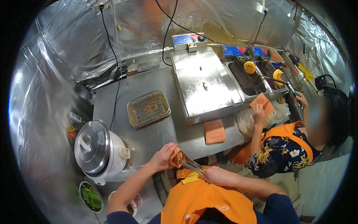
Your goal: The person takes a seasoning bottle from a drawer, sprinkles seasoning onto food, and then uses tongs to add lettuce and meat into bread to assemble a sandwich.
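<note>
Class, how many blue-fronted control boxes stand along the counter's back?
3: the left box behind the lidded steel unit, and the middle box and right box behind the open basins.

left fisheye on wearer's head, facing steeply down and forward, orange cloth apron [205,196] at lower edge, bare left hand [162,158] and bare right hand [217,175] close in, flat grey metal counter [152,141] mid-frame, crinkled silver foil wall [140,28] bending round upper rim

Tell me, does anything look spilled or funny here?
Small reddish scraps lie loose on the shiny grey metal table, outside the rectangular wire-racked tray, so they look dropped. They're too tiny to identify.
</note>
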`<action>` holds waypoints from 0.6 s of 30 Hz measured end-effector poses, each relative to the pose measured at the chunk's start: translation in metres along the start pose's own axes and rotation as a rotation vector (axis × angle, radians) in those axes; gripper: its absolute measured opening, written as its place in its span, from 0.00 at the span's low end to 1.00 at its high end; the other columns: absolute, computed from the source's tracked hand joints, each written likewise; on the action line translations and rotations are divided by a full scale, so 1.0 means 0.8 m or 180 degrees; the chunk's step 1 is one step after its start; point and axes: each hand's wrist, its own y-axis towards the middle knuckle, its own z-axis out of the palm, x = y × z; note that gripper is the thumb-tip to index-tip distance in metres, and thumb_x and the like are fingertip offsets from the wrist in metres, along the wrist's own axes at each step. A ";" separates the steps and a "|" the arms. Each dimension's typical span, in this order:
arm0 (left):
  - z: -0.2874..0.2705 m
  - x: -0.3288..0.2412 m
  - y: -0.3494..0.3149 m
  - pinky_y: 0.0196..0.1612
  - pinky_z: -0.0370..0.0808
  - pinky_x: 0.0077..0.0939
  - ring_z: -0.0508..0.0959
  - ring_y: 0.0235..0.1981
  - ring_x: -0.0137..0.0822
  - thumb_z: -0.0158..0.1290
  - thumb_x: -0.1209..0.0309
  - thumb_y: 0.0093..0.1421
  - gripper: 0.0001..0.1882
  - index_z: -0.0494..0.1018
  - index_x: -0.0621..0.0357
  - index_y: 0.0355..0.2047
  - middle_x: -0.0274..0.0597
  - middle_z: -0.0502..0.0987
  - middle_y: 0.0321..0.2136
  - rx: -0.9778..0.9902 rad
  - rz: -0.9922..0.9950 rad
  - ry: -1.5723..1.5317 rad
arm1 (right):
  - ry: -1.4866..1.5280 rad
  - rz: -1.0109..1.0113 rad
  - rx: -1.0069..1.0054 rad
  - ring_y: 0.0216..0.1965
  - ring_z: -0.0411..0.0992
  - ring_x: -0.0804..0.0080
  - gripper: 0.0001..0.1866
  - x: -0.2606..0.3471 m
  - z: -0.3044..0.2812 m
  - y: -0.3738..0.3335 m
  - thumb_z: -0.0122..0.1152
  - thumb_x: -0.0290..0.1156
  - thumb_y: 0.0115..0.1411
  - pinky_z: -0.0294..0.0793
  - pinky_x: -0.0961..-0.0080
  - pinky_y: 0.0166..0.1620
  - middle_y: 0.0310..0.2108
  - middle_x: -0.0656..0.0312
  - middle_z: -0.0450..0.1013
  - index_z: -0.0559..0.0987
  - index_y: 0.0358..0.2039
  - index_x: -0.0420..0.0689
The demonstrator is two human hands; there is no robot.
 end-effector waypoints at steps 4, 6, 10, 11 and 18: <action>0.007 -0.005 0.002 0.60 0.74 0.40 0.73 0.58 0.55 0.76 0.65 0.45 0.49 0.62 0.66 0.64 0.54 0.68 0.58 -0.0614 -0.0260 -0.0198 | -0.0173 -0.0030 0.0027 0.31 0.79 0.40 0.25 0.005 0.006 0.006 0.51 0.43 0.72 0.78 0.48 0.39 0.26 0.43 0.79 0.81 0.29 0.33; 0.008 -0.007 0.005 0.59 0.75 0.40 0.74 0.55 0.53 0.75 0.65 0.48 0.47 0.62 0.64 0.64 0.52 0.69 0.56 -0.0664 -0.1000 -0.1301 | -0.0265 0.0012 -0.0162 0.31 0.79 0.40 0.22 0.009 0.009 0.006 0.52 0.41 0.71 0.79 0.48 0.39 0.27 0.44 0.79 0.81 0.32 0.34; 0.017 0.025 -0.008 0.60 0.71 0.50 0.72 0.58 0.55 0.73 0.53 0.49 0.48 0.64 0.61 0.64 0.53 0.70 0.57 -0.0780 -0.1203 -0.1190 | -0.0514 0.0346 -0.0690 0.32 0.79 0.40 0.21 0.049 -0.029 -0.016 0.56 0.40 0.69 0.78 0.48 0.35 0.28 0.44 0.79 0.71 0.53 0.37; 0.021 0.043 -0.018 0.60 0.70 0.53 0.72 0.59 0.55 0.72 0.50 0.49 0.48 0.64 0.60 0.63 0.53 0.71 0.57 -0.0869 -0.1042 -0.0562 | -0.0661 0.0389 -0.0734 0.29 0.78 0.39 0.31 0.041 -0.041 -0.021 0.56 0.44 0.69 0.78 0.48 0.34 0.26 0.44 0.79 0.63 0.65 0.39; 0.045 0.059 -0.021 0.70 0.58 0.60 0.56 0.72 0.65 0.76 0.48 0.42 0.59 0.59 0.60 0.69 0.63 0.55 0.70 0.0725 -0.1454 0.1517 | -0.2479 0.0946 -0.3748 0.31 0.80 0.44 0.21 -0.062 -0.271 -0.046 0.64 0.45 0.64 0.79 0.50 0.36 0.27 0.46 0.79 0.75 0.47 0.41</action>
